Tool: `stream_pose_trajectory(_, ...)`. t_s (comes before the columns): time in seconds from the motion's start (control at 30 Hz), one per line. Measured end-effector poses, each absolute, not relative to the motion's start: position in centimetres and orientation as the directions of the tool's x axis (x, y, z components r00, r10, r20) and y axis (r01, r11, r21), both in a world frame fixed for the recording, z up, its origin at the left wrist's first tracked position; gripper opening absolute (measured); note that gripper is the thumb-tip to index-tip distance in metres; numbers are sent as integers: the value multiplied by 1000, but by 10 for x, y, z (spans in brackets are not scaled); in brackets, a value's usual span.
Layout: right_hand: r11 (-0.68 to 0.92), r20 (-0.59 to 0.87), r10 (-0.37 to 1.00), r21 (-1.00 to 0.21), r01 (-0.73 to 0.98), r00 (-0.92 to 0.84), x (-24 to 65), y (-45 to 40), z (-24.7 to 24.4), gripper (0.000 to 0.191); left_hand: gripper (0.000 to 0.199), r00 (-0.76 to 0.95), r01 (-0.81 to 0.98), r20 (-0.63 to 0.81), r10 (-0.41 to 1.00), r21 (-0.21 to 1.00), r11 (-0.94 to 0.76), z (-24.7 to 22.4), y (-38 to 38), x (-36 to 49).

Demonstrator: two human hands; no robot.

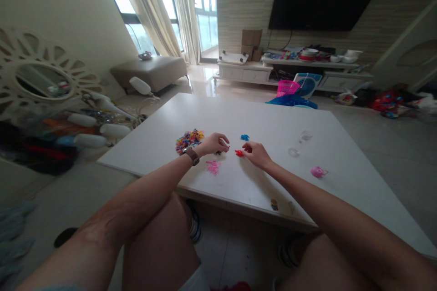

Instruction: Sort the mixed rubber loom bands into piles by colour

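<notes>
Centre frame, likely colour-sorting: left hand pinching small red plastic piece; right hand half-curled at red plastic heap, can't tell grip; next likely needs release there

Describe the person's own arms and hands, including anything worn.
The left hand is ungloved, with a brown-strapped watch at its wrist. The right hand is also ungloved, its wrist bare. Pale cloth at the lower left edge may be a short sleeve.

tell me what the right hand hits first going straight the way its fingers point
The right hand would likely meet the small pile of red pieces first; whether it already touches them is unclear.
</notes>
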State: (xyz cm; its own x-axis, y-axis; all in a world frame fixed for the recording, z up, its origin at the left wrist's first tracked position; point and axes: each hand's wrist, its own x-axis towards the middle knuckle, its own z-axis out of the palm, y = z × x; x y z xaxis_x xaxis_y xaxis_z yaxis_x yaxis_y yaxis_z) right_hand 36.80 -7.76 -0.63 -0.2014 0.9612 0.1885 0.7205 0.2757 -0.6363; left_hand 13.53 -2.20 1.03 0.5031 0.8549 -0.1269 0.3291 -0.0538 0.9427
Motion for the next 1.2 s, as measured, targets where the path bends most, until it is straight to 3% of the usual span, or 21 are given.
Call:
stream_pose_trajectory(0.1, 364, 221, 923, -769, 525, -316, 360, -83, -1, 20, 34, 576, 329, -111, 810, 938, -105, 7, -22, 147)
stream_pose_trajectory(0.2, 412, 260, 898, -781, 469, -356, 353, -89, 4, 14, 38, 640, 300, -99, 762, 945, -129, 7, -26, 157)
stream_pose_trajectory(0.37, 411, 286, 909, -733, 542, -303, 357, -89, 8, 7, 36, 693, 257, -168, 702, 966, -23, 14, -27, 159)
stream_pose_trajectory(0.47, 342, 281, 939, -720, 604, -198, 363, -83, 5, 8, 26, 602, 313, -197, 774, 950, -2, 17, -12, 144)
stream_pose_trajectory(0.57, 215, 250, 967, -720, 660, -43, 369, -76, -3, 7, 22, 387, 539, -87, 918, 829, -149, 16, 7, 122)
stream_pose_trajectory(0.7, 90, 188, 980, -714, 694, 67, 374, -70, -16, 8, 24, 453, 672, -123, 883, 699, -247, 7, 15, 105)
stream_pose_trajectory(1.03, 63, 70, 997, -556, 829, -28, 375, -70, -12, 12, 25, 578, 603, -118, 807, 729, -325, 2, 9, 107)
stream_pose_trajectory(1.2, 104, 130, 991, -521, 847, -41, 380, -73, 7, 15, 27, 343, 698, -7, 939, 671, -250, 17, 18, 77)
